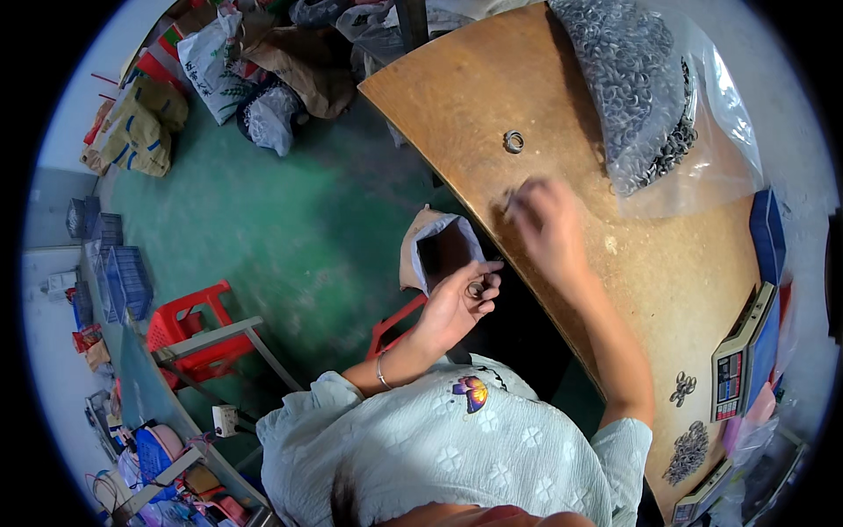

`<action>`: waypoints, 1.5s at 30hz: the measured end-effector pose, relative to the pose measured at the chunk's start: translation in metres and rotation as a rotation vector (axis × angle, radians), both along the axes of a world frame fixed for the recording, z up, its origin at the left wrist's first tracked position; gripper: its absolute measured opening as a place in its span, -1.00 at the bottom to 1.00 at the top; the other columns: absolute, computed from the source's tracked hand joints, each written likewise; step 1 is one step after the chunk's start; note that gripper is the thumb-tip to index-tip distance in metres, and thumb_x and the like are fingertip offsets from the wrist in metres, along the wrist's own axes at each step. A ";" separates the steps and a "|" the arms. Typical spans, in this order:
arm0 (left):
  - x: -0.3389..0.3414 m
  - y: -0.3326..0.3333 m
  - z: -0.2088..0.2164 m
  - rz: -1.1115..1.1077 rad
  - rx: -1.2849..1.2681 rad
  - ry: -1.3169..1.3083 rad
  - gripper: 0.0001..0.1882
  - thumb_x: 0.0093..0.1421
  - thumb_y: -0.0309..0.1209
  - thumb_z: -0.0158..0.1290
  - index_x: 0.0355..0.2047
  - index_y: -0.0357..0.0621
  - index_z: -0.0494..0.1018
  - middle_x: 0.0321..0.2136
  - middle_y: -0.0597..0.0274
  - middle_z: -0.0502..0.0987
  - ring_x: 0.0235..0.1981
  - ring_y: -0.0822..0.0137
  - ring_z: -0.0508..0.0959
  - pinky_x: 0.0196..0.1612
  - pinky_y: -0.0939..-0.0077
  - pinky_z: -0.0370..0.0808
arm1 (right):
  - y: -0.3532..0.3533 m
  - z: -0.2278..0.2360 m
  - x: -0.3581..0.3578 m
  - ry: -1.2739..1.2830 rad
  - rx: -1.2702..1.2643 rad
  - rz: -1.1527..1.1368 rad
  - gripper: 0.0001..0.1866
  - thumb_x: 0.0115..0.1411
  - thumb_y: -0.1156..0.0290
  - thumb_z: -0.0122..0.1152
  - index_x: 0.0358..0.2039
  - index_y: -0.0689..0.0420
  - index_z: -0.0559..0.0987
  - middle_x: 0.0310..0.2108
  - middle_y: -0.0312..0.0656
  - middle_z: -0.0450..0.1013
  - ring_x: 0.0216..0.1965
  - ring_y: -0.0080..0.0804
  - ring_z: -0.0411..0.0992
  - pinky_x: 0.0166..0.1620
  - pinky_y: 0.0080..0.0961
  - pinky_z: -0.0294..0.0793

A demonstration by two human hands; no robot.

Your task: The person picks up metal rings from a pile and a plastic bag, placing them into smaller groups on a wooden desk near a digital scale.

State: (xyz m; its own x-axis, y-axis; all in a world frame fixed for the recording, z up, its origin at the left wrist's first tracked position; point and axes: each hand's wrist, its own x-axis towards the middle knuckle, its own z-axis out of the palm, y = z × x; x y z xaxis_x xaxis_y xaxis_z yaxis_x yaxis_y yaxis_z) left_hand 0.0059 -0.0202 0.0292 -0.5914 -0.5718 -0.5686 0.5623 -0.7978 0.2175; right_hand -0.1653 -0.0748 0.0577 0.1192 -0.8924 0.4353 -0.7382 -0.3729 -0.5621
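The left hand cups a small dark metal ring in curled fingers, held off the table edge, just beside an open grey-lined sack. The right hand, blurred, presses narrowed fingertips on the worn brown wooden tabletop, seemingly picking up another ring; whether it grips one I cannot tell. Beyond it lies a lone ring; farther right, a clear plastic bag of grey metal rings.
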 end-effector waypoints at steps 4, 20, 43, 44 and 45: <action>0.003 0.001 -0.013 0.026 -0.061 0.161 -0.65 0.30 -0.12 -0.24 -0.20 -0.08 0.40 -0.36 0.34 0.46 -0.34 0.47 0.43 -0.31 0.59 0.32 | 0.049 0.018 0.023 -0.066 0.290 0.239 -0.88 -0.10 0.55 0.23 -0.48 0.20 0.50 -0.36 -0.09 0.38 -0.27 -0.12 0.36 -0.18 -0.33 0.37; 0.007 -0.023 -0.249 0.417 0.364 -0.234 -0.70 0.23 -0.51 -0.26 -0.05 -0.30 0.30 -0.18 0.08 0.44 -0.12 0.19 0.44 0.03 0.33 0.35 | -0.070 -0.026 -0.013 0.125 -0.138 -0.152 -0.73 -0.02 0.47 0.23 -0.24 0.15 0.52 -0.30 -0.13 0.40 -0.23 -0.13 0.33 -0.16 -0.33 0.34; 0.032 0.000 0.040 0.028 -0.136 0.364 -0.53 0.25 -0.51 -0.33 0.14 -0.53 0.01 0.11 -0.31 0.15 0.21 -0.09 0.14 0.22 0.18 0.20 | 0.049 0.032 0.004 -1.453 0.854 0.111 -0.63 0.21 0.16 0.07 -0.24 0.27 0.49 -0.50 -0.29 0.38 -0.50 -0.56 0.28 -0.40 -0.66 0.25; 0.031 -0.001 0.041 0.018 -0.133 0.355 -0.53 0.25 -0.50 -0.33 0.14 -0.53 0.01 0.10 -0.29 0.18 0.20 -0.10 0.16 0.22 0.18 0.20 | 0.053 0.032 0.006 -1.447 0.847 0.134 -0.64 0.21 0.17 0.07 -0.26 0.27 0.50 -0.50 -0.29 0.39 -0.50 -0.57 0.28 -0.40 -0.67 0.25; 0.030 -0.001 0.040 0.013 -0.145 0.332 -0.53 0.26 -0.49 -0.33 0.14 -0.53 0.02 0.09 -0.27 0.21 0.19 -0.10 0.17 0.21 0.18 0.21 | 0.056 0.032 0.007 -1.441 0.841 0.157 -0.64 0.20 0.17 0.08 -0.27 0.27 0.50 -0.49 -0.28 0.39 -0.50 -0.57 0.28 -0.40 -0.68 0.24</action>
State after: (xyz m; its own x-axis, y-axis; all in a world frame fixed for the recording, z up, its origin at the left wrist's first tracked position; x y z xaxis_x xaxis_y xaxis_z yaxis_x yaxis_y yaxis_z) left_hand 0.0362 -0.0207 0.0696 -0.7225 -0.6408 -0.2596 0.6308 -0.7646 0.1320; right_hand -0.1587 -0.0187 0.0896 0.1796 -0.9373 -0.2986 0.5362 0.3478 -0.7691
